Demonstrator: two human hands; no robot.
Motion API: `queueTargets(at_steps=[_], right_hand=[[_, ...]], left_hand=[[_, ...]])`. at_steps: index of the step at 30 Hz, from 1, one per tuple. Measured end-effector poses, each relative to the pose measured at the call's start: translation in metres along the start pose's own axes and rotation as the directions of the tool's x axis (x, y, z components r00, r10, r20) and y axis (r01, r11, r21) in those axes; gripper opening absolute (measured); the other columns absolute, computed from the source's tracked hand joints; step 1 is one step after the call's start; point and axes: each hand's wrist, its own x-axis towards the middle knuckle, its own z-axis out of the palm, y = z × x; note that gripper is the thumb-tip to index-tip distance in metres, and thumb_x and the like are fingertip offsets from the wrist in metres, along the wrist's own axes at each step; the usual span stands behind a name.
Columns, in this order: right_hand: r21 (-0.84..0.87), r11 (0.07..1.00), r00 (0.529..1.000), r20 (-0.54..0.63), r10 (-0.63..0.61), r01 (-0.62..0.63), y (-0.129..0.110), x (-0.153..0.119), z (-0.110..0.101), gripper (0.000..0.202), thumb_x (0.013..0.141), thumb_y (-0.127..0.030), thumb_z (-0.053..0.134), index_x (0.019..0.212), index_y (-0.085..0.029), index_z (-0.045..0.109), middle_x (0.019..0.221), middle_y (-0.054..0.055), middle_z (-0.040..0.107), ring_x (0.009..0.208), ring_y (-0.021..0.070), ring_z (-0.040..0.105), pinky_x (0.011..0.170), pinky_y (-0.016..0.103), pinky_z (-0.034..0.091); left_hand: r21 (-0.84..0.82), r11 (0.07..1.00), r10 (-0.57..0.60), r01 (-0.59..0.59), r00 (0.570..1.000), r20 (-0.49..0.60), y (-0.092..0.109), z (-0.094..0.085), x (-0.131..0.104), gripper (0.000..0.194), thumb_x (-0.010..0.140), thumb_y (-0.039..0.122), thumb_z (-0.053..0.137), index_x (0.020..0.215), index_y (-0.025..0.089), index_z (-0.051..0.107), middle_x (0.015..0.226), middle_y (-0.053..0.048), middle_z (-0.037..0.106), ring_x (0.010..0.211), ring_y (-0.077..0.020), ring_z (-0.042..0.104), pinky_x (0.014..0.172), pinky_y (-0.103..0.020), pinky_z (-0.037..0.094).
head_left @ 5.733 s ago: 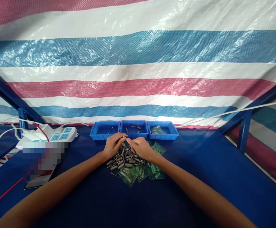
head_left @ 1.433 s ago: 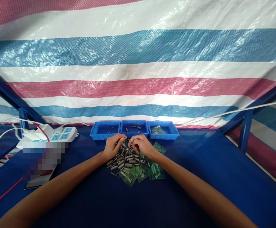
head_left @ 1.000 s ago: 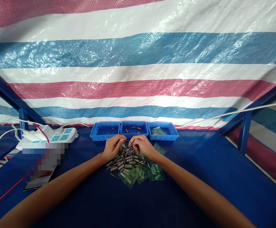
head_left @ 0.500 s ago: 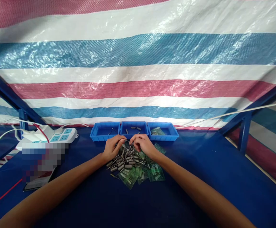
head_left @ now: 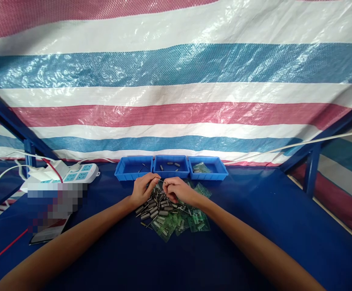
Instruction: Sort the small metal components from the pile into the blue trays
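Note:
A pile of metal parts, rods and short cylinders, lies on the blue table, with small green-tinted bags of parts on its right and near side. Above the pile's far left edge, my left hand is closed, thumb and forefinger pinching the end of a thin metal rod. My right hand is closed at the rod's other end, its fingers curled over the pile. Behind my hands stand three blue trays: the left one holds thin rods, the middle one short cylinders, the right one a bag.
At the left are a white power strip with plugs and cables, and a flat dark-edged object, partly pixelated. A red cable crosses the left side. Blue frame posts stand at both sides, with a striped sheet behind.
My right hand has shifted slightly left and down, closer to my left hand. My left hand has barely moved.

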Motion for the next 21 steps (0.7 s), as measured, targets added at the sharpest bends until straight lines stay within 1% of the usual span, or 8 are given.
queueTargets(at_steps=[7, 12, 16, 21], right_hand=[[0.011, 0.999, 0.998, 0.054, 0.039, -0.04, -0.004, -0.003, 0.002, 0.016, 0.063, -0.007, 0.044, 0.071, -0.02, 0.038, 0.048, -0.008, 0.04, 0.04, 0.0079, 0.037, 0.041, 0.02, 0.031], [0.064, 0.996, 0.995, 0.089, 0.054, -0.059, -0.014, -0.006, 0.004, 0.018, 0.063, -0.008, 0.045, 0.07, -0.021, 0.033, 0.05, -0.008, 0.039, 0.042, 0.0076, 0.038, 0.043, 0.02, 0.03], [0.084, 0.993, 0.993, 0.09, 0.08, -0.088, -0.018, -0.007, 0.005, 0.018, 0.062, -0.009, 0.046, 0.07, -0.021, 0.034, 0.052, -0.008, 0.037, 0.042, 0.007, 0.036, 0.042, 0.02, 0.029], [0.08, 0.993, 0.991, 0.108, 0.079, -0.088, -0.019, -0.008, 0.005, 0.018, 0.062, -0.01, 0.046, 0.073, -0.02, 0.037, 0.052, -0.008, 0.038, 0.042, 0.0071, 0.036, 0.042, 0.02, 0.03]], left_hand=[[-0.015, 1.0, -0.016, 0.016, 1.0, -0.001, -0.001, 0.001, 0.0, 0.016, 0.093, 0.022, 0.045, 0.094, 0.015, 0.06, 0.079, -0.003, 0.065, 0.066, -0.0109, 0.061, 0.062, -0.02, 0.045], [-0.022, 1.0, 0.014, -0.015, 1.0, -0.02, 0.0, 0.001, 0.001, 0.016, 0.093, 0.022, 0.046, 0.092, 0.015, 0.061, 0.079, -0.004, 0.065, 0.067, -0.0116, 0.061, 0.062, -0.021, 0.046], [-0.021, 0.998, 0.053, -0.053, 0.999, -0.008, -0.002, 0.001, 0.001, 0.014, 0.092, 0.02, 0.048, 0.093, 0.015, 0.061, 0.079, -0.004, 0.066, 0.071, -0.0128, 0.062, 0.064, -0.022, 0.046], [-0.025, 0.998, 0.052, -0.052, 0.999, 0.012, -0.003, 0.001, 0.0, 0.013, 0.091, 0.019, 0.048, 0.094, 0.015, 0.061, 0.082, -0.005, 0.066, 0.073, -0.0133, 0.062, 0.065, -0.022, 0.046]])
